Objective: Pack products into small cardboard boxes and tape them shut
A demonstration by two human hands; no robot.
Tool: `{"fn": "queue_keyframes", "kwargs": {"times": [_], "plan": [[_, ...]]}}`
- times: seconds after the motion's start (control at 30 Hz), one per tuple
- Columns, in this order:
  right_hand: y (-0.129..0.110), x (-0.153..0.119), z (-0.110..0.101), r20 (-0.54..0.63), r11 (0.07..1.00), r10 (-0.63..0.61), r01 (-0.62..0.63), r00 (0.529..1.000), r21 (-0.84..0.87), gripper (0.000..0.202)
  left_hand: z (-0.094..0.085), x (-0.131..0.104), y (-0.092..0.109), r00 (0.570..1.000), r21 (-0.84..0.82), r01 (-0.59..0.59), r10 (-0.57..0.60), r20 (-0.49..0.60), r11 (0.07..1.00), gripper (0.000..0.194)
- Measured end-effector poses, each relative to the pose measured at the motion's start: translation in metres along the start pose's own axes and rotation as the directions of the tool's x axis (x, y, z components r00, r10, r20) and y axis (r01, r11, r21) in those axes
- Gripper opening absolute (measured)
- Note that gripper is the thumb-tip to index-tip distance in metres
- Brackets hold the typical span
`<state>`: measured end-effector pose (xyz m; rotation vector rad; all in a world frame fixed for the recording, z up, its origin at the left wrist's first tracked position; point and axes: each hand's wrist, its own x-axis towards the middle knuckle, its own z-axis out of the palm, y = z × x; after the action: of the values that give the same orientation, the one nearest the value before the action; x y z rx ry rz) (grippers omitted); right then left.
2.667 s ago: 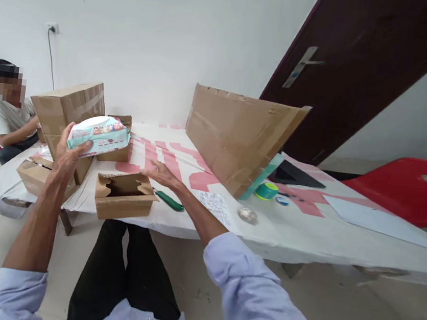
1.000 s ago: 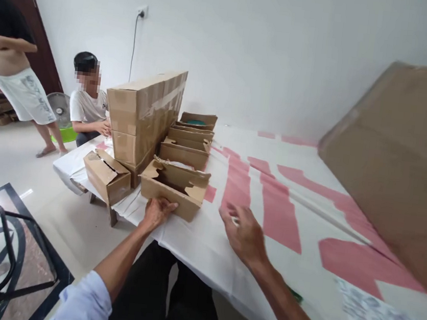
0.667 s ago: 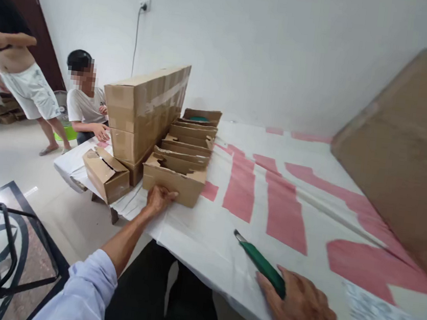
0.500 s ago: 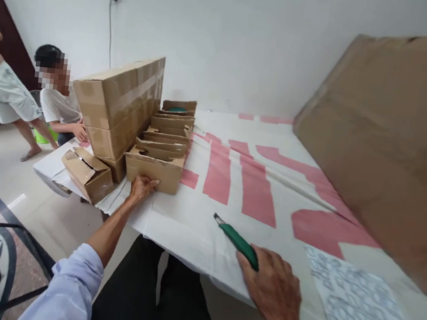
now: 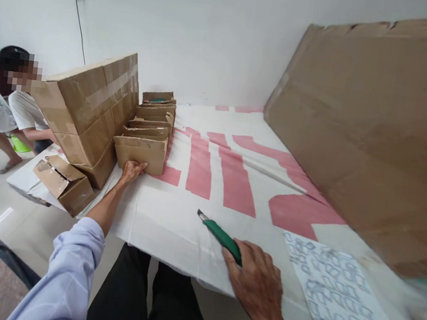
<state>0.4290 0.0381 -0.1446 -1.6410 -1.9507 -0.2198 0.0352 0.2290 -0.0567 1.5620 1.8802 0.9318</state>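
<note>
My left hand [image 5: 133, 170] is closed against the front lower side of an open cardboard box [image 5: 140, 155], its thumb lying along the panel. That box is the nearest in a row of open cardboard boxes [image 5: 155, 111] with raised flaps. My right hand [image 5: 256, 278] is wrapped round the green handle of a utility knife [image 5: 223, 239]. The knife's blade points away and to the left, just over the white cloth, apart from the boxes. Some of my left fingers are hidden.
Taped cardboard boxes [image 5: 89, 99] are stacked left of the row, with a small box [image 5: 65, 181] in front. A large cardboard box [image 5: 371, 126] stands at right, near a printed sheet [image 5: 337, 292]. A pink-and-white cloth covers the table [image 5: 176, 217]. Two people are at the left.
The view has turned to the right. My left hand and the front box have moved a little farther back, closer against the row. My right hand still holds the knife.
</note>
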Motion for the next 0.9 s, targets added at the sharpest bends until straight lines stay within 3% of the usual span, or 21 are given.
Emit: {"fn": "queue_keyframes", "kwargs": {"times": [0.13,0.27,0.37,0.53,0.6,0.67,0.73,0.8,0.9], "plan": [[-0.001,0.001,0.0,-0.01,1.0,-0.008,0.008,1.0,-0.014,0.034,0.003,0.011,0.019,0.995,-0.003,-0.05,0.05,0.083,0.999,0.041],[0.003,-0.003,0.002,-0.029,0.999,-0.044,0.043,0.999,-0.021,0.041,0.006,-0.015,0.036,0.985,-0.003,-0.121,0.12,0.124,0.993,0.036],[0.008,-0.006,0.006,-0.01,0.999,-0.053,0.053,0.999,-0.005,0.045,0.01,-0.061,0.042,0.978,-0.001,-0.181,0.181,0.102,0.983,0.032],[0.006,-0.007,0.007,0.036,1.0,-0.002,0.001,0.999,0.029,0.054,0.019,-0.166,0.045,0.953,-0.023,-0.291,0.292,0.075,0.956,0.029],[0.001,-0.007,0.004,0.053,0.999,0.03,-0.032,0.998,0.04,0.056,0.015,-0.205,0.045,0.942,-0.028,-0.332,0.333,0.04,0.943,0.027],[-0.002,-0.006,0.001,0.079,0.997,0.057,-0.06,0.995,0.042,0.054,-0.002,-0.236,0.041,0.934,-0.015,-0.356,0.355,-0.043,0.934,0.026],[-0.005,-0.005,-0.001,0.113,0.997,0.07,-0.074,0.991,0.033,0.048,-0.035,-0.253,0.033,0.92,0.021,-0.35,0.348,-0.181,0.937,0.024],[-0.006,-0.004,-0.002,0.135,0.997,0.075,-0.079,0.988,0.022,0.045,-0.084,-0.257,0.021,0.882,0.067,-0.298,0.301,-0.362,0.952,0.022],[-0.004,-0.004,0.002,0.1,0.997,0.069,-0.073,0.993,0.032,0.042,-0.173,-0.244,0.0,0.779,0.087,-0.148,0.17,-0.604,0.985,0.029]]}}
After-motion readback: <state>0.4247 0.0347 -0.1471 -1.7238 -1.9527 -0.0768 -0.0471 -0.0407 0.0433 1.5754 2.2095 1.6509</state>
